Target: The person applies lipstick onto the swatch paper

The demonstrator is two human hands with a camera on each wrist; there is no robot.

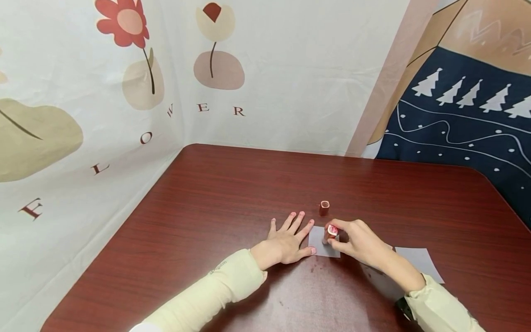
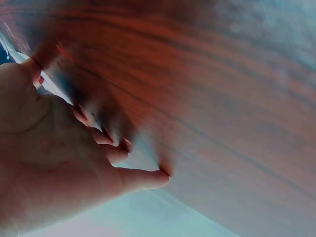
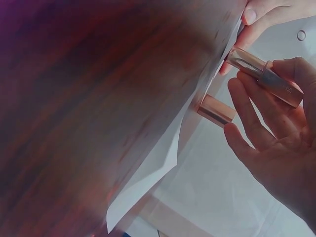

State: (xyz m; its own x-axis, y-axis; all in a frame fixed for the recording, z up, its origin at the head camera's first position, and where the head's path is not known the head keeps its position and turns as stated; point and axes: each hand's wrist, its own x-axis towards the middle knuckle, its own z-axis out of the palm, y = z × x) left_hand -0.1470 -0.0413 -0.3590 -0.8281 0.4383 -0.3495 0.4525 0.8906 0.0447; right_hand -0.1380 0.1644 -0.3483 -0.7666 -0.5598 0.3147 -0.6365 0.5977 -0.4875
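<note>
My right hand (image 1: 361, 242) pinches a brown lipstick (image 1: 332, 232) between thumb and fingers, its bottom with a pink-red label facing up. The lipstick's gold-toned end points down at a small white paper (image 1: 317, 239) on the table. In the right wrist view, the lipstick (image 3: 266, 76) slants, with its tip right at the paper. My left hand (image 1: 284, 244) lies palm down, fingers spread, thumb and index fingertips at the paper's left edge. From below, the left wrist view shows the palm of that left hand (image 2: 59, 143). Just beyond the paper stands the lipstick's brown cap (image 1: 324, 208), hollow end up.
Another white paper (image 1: 419, 260) lies to the right, partly behind my right forearm. A dark object (image 1: 404, 309) shows under the right sleeve. The reddish-brown table (image 1: 232, 184) meets a white flower-printed cloth (image 1: 290, 92) at back and left, and a navy cloth (image 1: 464, 124) at right.
</note>
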